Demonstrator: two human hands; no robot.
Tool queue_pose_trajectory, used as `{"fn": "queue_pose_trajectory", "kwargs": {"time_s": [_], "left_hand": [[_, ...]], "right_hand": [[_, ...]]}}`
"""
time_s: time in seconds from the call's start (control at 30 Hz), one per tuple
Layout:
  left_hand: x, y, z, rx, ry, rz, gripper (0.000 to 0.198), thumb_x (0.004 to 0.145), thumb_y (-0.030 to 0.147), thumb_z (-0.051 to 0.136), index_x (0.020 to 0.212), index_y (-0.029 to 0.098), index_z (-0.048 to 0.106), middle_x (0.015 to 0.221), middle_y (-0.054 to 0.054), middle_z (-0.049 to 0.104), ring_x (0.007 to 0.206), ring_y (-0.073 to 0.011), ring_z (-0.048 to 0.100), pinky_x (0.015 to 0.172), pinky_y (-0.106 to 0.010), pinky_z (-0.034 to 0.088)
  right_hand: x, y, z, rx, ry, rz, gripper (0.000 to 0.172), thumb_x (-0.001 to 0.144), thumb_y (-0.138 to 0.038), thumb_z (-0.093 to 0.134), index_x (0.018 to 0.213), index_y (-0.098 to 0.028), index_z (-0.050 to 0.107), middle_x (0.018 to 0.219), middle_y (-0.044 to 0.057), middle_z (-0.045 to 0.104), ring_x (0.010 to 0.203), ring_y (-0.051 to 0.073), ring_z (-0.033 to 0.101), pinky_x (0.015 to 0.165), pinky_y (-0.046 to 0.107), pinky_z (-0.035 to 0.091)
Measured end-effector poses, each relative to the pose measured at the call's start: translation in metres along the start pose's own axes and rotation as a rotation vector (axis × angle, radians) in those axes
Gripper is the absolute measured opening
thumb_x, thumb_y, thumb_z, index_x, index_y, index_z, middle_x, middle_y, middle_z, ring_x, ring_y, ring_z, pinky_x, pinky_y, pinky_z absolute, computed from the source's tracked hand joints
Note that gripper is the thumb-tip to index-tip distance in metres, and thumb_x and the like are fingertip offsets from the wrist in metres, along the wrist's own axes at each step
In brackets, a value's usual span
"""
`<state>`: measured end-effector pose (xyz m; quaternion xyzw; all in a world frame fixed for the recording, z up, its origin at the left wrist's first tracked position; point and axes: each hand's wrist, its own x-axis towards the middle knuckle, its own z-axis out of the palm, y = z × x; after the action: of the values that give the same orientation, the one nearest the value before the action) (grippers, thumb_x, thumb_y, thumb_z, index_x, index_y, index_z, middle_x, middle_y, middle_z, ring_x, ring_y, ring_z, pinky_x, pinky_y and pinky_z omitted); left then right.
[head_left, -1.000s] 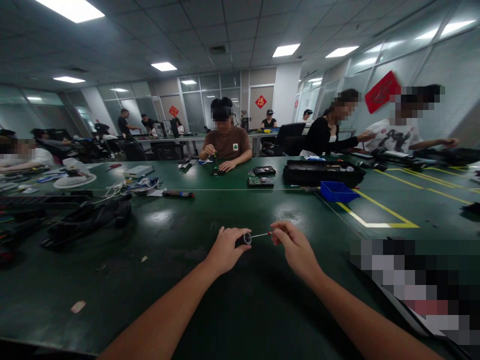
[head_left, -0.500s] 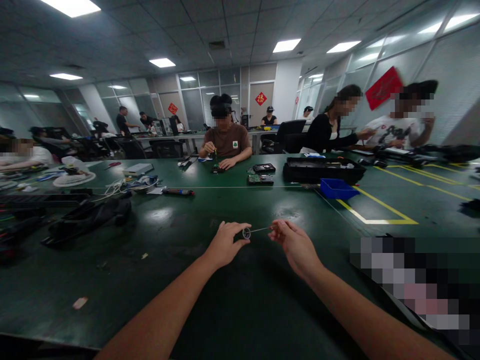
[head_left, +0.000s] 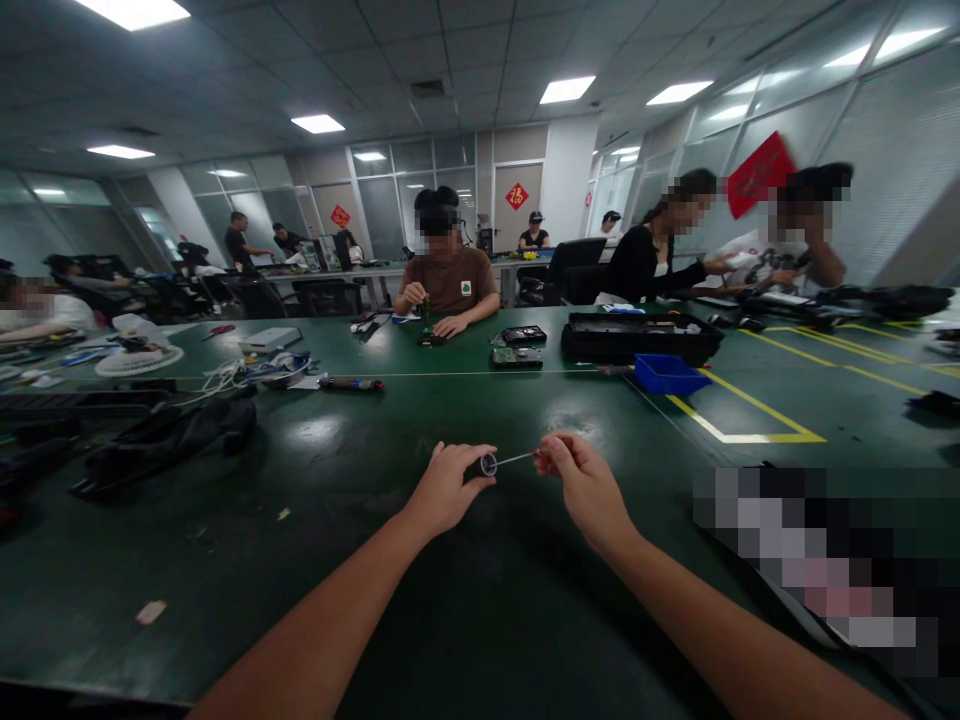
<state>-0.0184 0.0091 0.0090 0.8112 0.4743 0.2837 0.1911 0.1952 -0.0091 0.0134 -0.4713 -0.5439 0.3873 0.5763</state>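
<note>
Between the thumb and fingers of my left hand (head_left: 448, 490), which is closed on it, is a small round part (head_left: 488, 464) with a pale rim and a dark middle. My right hand (head_left: 581, 480) is closed in a pinch on a thin, straight metal rod (head_left: 514, 459). The rod points left, and its tip reaches the open face of the round part; whether it touches the inside is too small to tell. The rod's gripped end is hidden by my right fingers. Both hands are held above the green table (head_left: 480, 580).
Across the table a person (head_left: 448, 285) works on a small board. Circuit boards (head_left: 517, 357), a black tray (head_left: 641, 338) and a blue bin (head_left: 670, 374) lie ahead. To the left are a dark cylindrical tool (head_left: 352, 384), cables and a black bag-like item (head_left: 172, 440). A blurred-out object (head_left: 817, 570) is at right.
The round part has turned slightly in my left fingers, and the rod's tip now sits nearer its middle. The whole view has shifted a little. A co-worker at right has moved an arm.
</note>
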Motion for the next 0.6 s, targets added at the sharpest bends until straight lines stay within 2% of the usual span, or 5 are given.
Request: {"fn": "queue_pose_trajectory", "kwargs": {"time_s": [0.33, 0.43, 0.53, 0.6], "left_hand": [[-0.002, 0.001, 0.0, -0.025, 0.011, 0.017, 0.04, 0.088, 0.027, 0.067, 0.127, 0.031, 0.06, 0.117, -0.002, 0.066, 0.111, -0.0247, 0.057, 0.114, -0.054, 0.028], [-0.001, 0.002, 0.0, -0.023, 0.012, 0.005, 0.04, 0.088, 0.026, 0.067, 0.127, 0.031, 0.06, 0.116, -0.003, 0.067, 0.111, -0.0252, 0.057, 0.113, -0.055, 0.028], [-0.001, 0.003, -0.001, -0.019, 0.013, -0.011, 0.04, 0.088, 0.025, 0.068, 0.126, 0.03, 0.061, 0.116, -0.003, 0.067, 0.111, -0.025, 0.057, 0.113, -0.056, 0.027], [-0.001, 0.002, -0.001, -0.017, 0.014, -0.014, 0.04, 0.087, 0.025, 0.068, 0.126, 0.029, 0.061, 0.116, -0.003, 0.067, 0.111, -0.0248, 0.057, 0.113, -0.055, 0.028]], "right_hand": [[0.001, 0.001, -0.001, 0.054, -0.001, -0.001, 0.036, 0.088, -0.055, 0.057, 0.094, -0.02, 0.063, 0.085, 0.006, 0.068, 0.076, 0.02, 0.065, 0.073, 0.036, 0.053], [-0.001, -0.008, -0.003, -0.083, -0.013, -0.021, 0.038, 0.088, -0.056, 0.056, 0.091, -0.019, 0.065, 0.079, 0.005, 0.068, 0.072, 0.019, 0.064, 0.069, 0.033, 0.05], [-0.005, -0.02, -0.004, -0.311, 0.006, 0.0, 0.041, 0.086, -0.059, 0.058, 0.074, -0.02, 0.064, 0.062, 0.002, 0.063, 0.057, 0.017, 0.057, 0.055, 0.03, 0.042], [-0.007, -0.024, -0.005, -0.359, 0.016, -0.021, 0.04, 0.086, -0.058, 0.059, 0.072, -0.02, 0.063, 0.058, 0.001, 0.061, 0.054, 0.017, 0.055, 0.053, 0.029, 0.04]]}}
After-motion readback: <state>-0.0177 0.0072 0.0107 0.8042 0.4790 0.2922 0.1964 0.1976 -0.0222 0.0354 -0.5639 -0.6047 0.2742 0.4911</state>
